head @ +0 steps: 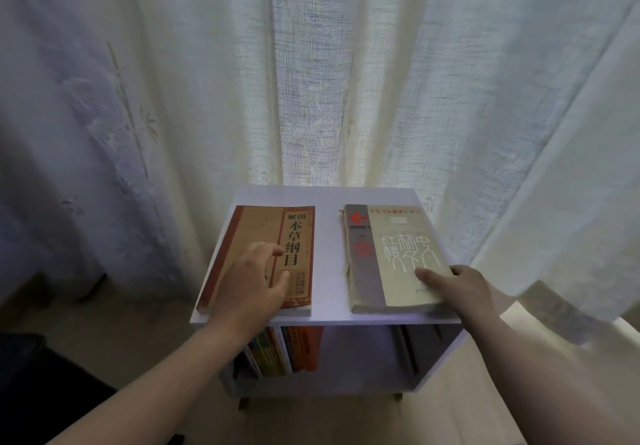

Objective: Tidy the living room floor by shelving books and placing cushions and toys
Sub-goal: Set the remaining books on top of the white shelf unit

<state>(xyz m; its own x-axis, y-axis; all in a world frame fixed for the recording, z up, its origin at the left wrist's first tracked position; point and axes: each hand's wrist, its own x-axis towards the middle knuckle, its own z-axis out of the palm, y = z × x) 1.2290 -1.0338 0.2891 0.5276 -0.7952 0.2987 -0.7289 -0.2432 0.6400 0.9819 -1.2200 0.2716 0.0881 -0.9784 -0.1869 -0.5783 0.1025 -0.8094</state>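
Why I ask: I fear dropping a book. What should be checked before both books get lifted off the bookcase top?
1. Right hand pinches the grey book at its near corner: ok.
2. Left hand grips the brown book: not ok, it only rests on the cover.
3. Both books lie flat on the bookcase top: ok.
4. Free gap on the lower shelf beside the upright books: ok.
5. The grey book's frayed spine will hold: cannot tell.

Pale, loosely woven curtains (311, 81) hang in deep folds across the whole back, daylight glowing through the middle panel. A faint embroidered stem pattern (128, 108) runs down the left drape. In front stands a small white shelf unit (325, 254) on short legs, on a light wooden floor (467, 392).
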